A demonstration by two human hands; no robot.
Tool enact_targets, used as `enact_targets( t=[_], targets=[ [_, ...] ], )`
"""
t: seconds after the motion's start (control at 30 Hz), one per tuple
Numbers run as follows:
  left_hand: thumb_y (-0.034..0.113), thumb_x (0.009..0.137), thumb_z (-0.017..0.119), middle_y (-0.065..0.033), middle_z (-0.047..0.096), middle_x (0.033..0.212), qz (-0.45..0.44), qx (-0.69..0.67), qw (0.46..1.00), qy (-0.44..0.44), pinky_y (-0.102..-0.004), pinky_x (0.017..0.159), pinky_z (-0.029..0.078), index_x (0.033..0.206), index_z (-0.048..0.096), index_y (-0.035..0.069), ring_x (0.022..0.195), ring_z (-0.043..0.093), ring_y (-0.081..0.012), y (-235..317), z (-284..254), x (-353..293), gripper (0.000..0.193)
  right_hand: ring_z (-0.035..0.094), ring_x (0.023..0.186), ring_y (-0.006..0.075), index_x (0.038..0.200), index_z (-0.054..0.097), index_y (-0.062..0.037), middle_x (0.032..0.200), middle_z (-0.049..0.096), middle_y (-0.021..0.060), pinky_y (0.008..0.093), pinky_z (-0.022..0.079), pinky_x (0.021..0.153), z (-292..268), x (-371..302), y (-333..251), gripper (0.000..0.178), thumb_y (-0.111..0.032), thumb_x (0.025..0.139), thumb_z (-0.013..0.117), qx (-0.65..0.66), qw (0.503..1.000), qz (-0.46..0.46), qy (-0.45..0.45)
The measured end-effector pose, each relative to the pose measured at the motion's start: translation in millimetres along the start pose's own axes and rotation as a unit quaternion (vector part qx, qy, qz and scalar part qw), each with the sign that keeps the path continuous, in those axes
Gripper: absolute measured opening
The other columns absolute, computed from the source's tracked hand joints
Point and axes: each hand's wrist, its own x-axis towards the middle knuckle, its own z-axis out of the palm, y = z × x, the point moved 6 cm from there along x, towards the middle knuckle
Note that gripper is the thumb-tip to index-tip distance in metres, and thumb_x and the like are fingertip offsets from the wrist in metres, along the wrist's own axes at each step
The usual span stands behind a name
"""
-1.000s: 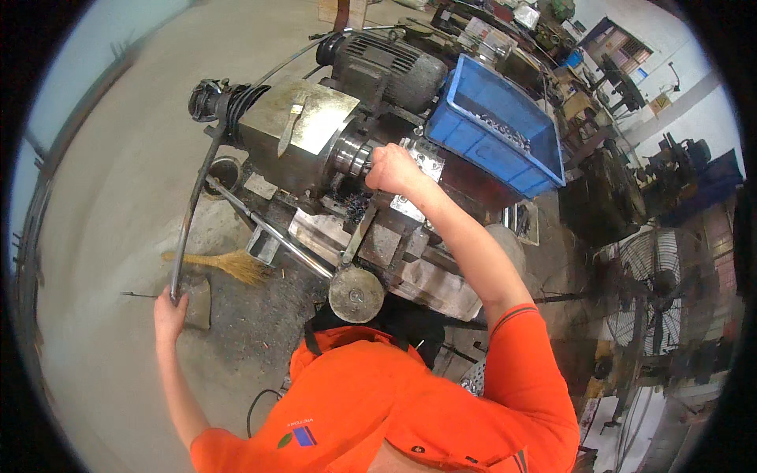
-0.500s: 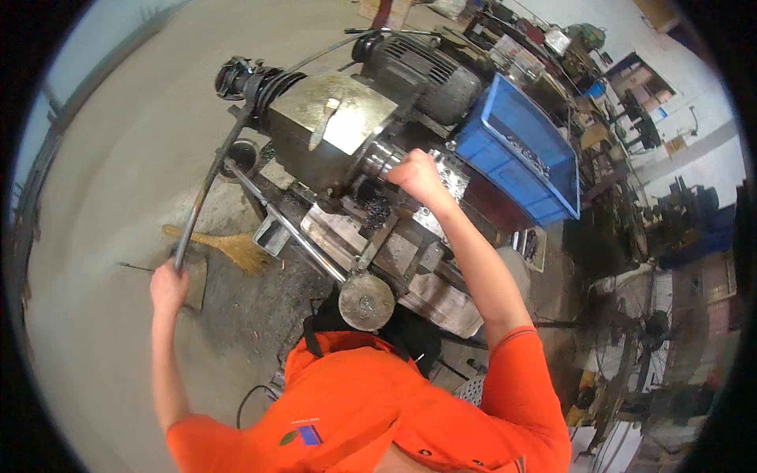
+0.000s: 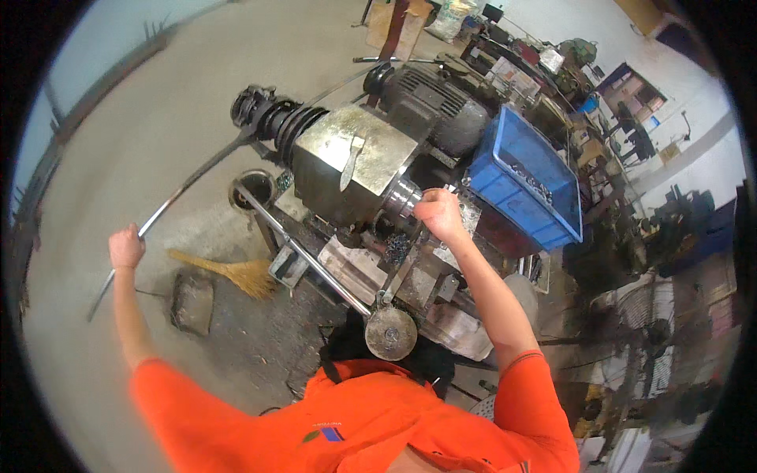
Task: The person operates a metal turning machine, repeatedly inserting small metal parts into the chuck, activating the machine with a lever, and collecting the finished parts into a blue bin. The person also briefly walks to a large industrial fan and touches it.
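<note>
My left hand (image 3: 127, 247) is wrapped round a long metal lever (image 3: 177, 195) on the left. That bar runs up to the black ringed fitting (image 3: 272, 126) at the far-left end of a small lathe. My right hand (image 3: 439, 213) is closed at the right end of the lathe's shiny collet nose (image 3: 400, 197); anything between its fingers is hidden. Behind the nose stands the lathe's metal headstock (image 3: 355, 150), with a brush (image 3: 352, 164) lying on top. Dark metal chips (image 3: 397, 247) lie below the nose.
A blue crate (image 3: 520, 173) holding small parts stands right of the motor (image 3: 438, 106). A second metal bar (image 3: 303, 252) slopes down to a round handwheel (image 3: 391, 333) near my body. On the floor lie a straw broom (image 3: 236, 272) and a dustpan-like tray (image 3: 193, 303).
My left hand has swung the lever outward, to the left and away from me. My right hand stays at the collet nose. The whole view has shifted slightly.
</note>
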Motion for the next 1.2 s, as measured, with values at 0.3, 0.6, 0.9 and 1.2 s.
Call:
enact_targets(
  t=[0.3, 0.6, 0.9, 1.2],
  targets=[
    [0.019, 0.081, 0.053, -0.015, 0.062, 0.088, -0.096, -0.37, 0.91, 0.162, -0.0361, 0.073, 0.046, 0.102, 0.058, 0.001, 0.083, 0.06, -0.026, 115.2, -74.7, 4.6, 0.028, 0.055, 0.096, 0.0348, 0.067, 0.063, -0.0081, 0.11, 0.053, 0.0212, 0.0351, 0.044, 0.081, -69.2, -77.5, 5.3, 0.015, -0.017, 0.055, 0.059, 0.026, 0.984, -0.117, 0.13],
    [0.035, 0.068, 0.066, -0.0187, 0.061, 0.09, 0.034, -0.239, 0.936, -0.255, -0.0408, 0.076, 0.047, 0.097, 0.059, 0.007, 0.087, 0.059, -0.0323, 352.2, 105.3, -75.6, 0.041, 0.061, 0.079, 0.0293, 0.068, 0.063, -0.004, 0.098, 0.06, 0.0152, 0.0324, 0.048, 0.069, -146.2, -250.3, 127.1, 0.014, -0.008, 0.057, 0.056, -0.036, 0.974, 0.118, 0.189],
    [0.025, 0.074, 0.059, -0.0072, 0.063, 0.09, 0.237, -0.063, 0.924, -0.293, -0.0383, 0.065, 0.048, 0.097, 0.061, 0.017, 0.08, 0.061, -0.0275, 343.0, 61.4, -26.5, 0.024, 0.059, 0.082, 0.0343, 0.083, 0.064, -0.0046, 0.092, 0.061, 0.0173, 0.0352, 0.046, 0.074, -160.2, -403.9, 203.9, 0.029, -0.013, 0.056, 0.057, -0.189, 0.923, 0.251, 0.221],
    [0.023, 0.08, 0.057, -0.0144, 0.061, 0.071, -0.031, -0.57, 0.776, -0.267, -0.0268, 0.048, 0.046, 0.1, 0.056, -0.005, 0.049, 0.057, -0.0175, 260.9, 57.6, 9.5, 0.034, 0.059, 0.073, 0.0373, 0.073, 0.06, -0.0064, 0.078, 0.061, 0.0204, 0.0441, 0.047, 0.067, -146.3, -551.2, 280.0, 0.021, -0.02, 0.058, 0.055, -0.29, 0.789, 0.532, 0.102]
  ],
)
